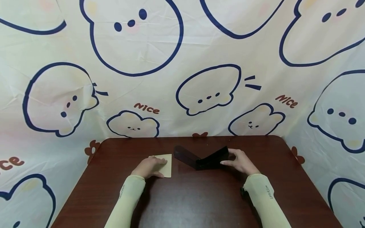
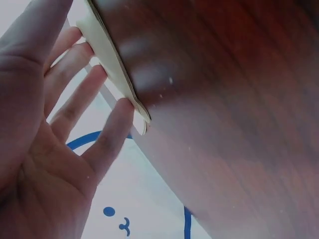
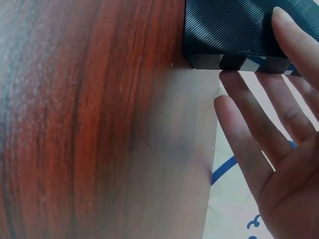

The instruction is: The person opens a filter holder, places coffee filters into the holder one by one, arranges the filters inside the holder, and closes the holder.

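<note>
My left hand (image 1: 146, 167) rests on a pale yellow square (image 1: 168, 169), thin and folded like a cloth or paper, with its fingertips on top. In the left wrist view, the fingers of that hand reach nearly straight to the layered edge of the folded square (image 2: 112, 59). To the right, a black hinged case (image 1: 212, 160) stands spread in a wide V, its left half slanting up beside the square. My right hand (image 1: 240, 162) grips the raised right end of the case. Close up, the thumb lies against the ribbed black side (image 3: 229, 30) and the fingers meet its lower edge.
A dark brown wooden table (image 1: 194, 196) lies under both hands. Behind it and at the sides hangs a pale sheet (image 1: 159, 91) with blue-outlined cartoon animals. The table's far edge runs close behind the case.
</note>
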`<state>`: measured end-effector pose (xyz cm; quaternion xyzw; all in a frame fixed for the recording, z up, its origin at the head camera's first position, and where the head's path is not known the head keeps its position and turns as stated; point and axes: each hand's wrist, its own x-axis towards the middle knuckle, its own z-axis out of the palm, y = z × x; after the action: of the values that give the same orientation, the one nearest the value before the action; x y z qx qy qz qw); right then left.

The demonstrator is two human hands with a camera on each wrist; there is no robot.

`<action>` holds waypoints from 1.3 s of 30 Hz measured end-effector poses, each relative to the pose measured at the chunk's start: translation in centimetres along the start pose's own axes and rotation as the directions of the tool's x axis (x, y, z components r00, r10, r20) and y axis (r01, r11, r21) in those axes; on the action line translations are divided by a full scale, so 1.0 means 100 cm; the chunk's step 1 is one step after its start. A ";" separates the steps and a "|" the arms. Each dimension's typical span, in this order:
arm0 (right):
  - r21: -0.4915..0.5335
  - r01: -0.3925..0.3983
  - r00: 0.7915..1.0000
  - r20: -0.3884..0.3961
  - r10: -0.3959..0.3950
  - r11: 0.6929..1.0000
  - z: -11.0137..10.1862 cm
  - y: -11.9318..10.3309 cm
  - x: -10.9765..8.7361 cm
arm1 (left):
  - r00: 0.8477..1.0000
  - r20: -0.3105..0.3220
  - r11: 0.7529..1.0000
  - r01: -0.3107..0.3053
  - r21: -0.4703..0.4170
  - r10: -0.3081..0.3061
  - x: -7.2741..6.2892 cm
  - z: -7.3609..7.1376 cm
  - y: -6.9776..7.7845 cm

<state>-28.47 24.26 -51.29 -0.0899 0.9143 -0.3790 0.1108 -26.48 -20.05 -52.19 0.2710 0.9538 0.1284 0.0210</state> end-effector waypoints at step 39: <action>0.018 0.000 1.000 -0.002 0.000 1.000 0.000 0.002 0.001 | 0.989 -0.125 0.996 0.077 -0.054 -0.083 0.001 0.009 -0.006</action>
<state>-28.54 24.39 -51.43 -0.0887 0.9110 -0.3873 0.1106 -26.83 -20.29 -53.25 0.2232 0.9598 0.1677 -0.0279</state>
